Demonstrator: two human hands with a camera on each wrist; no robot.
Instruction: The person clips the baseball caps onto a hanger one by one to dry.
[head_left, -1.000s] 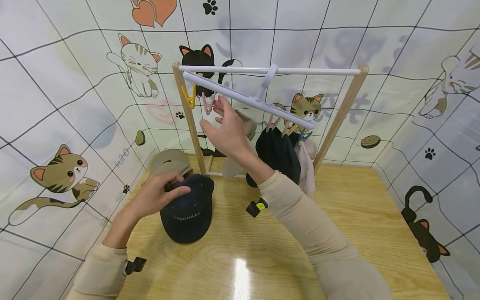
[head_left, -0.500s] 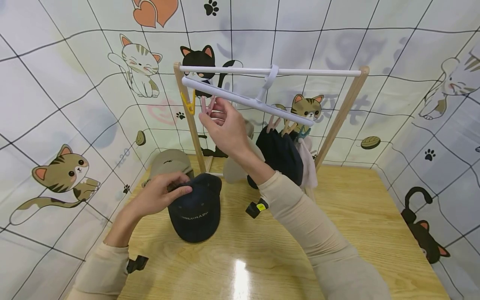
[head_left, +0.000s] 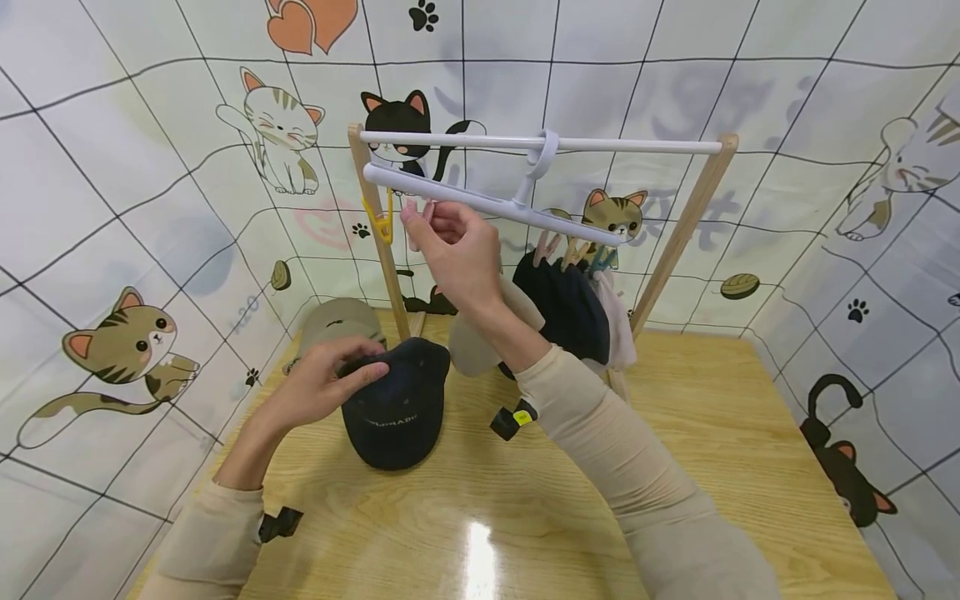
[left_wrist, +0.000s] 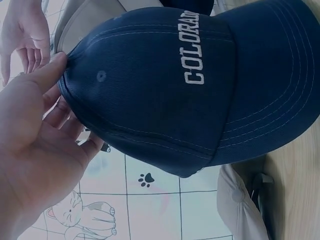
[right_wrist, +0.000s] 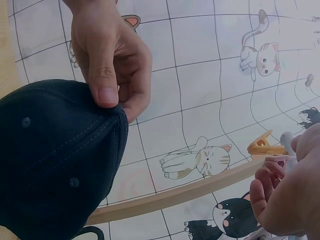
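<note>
At the far left a beige cap (head_left: pixel 337 321) lay on the wooden table (head_left: pixel 570 517), aside from the hands, perhaps so that they had free room. A little nearer and to the right, the left hand (head_left: pixel 322 379) pinched a navy cap (head_left: pixel 393 421) between thumb and fingers, at the edge of the crown away from the brim; for this reason, I think, the brim pointed down toward the near side and its lettering faced outward. Whether the brim touched the table, I could not tell. Higher and farther, a yellow clip (head_left: pixel 384 227) hung near the left end of the white hanger (head_left: pixel 450 193). Just right of it, the right hand (head_left: pixel 465 258) pinched a pink clip (head_left: pixel 428 211) with thumb and bent fingers, probably because such a clip gave way only to squeezing; the fingers partly hid it. The hanger was hooked over the white rail (head_left: pixel 637 146), and its right end appeared lower, maybe because of the load there: a dark cap (head_left: pixel 566 304) and a pinkish cap (head_left: pixel 615 321) hung under three clips (head_left: pixel 576 252), gripped by their upper edges, while a pale cap (head_left: pixel 468 346) was partly behind the right forearm (head_left: pixel 517 329), its fastening hidden
</note>
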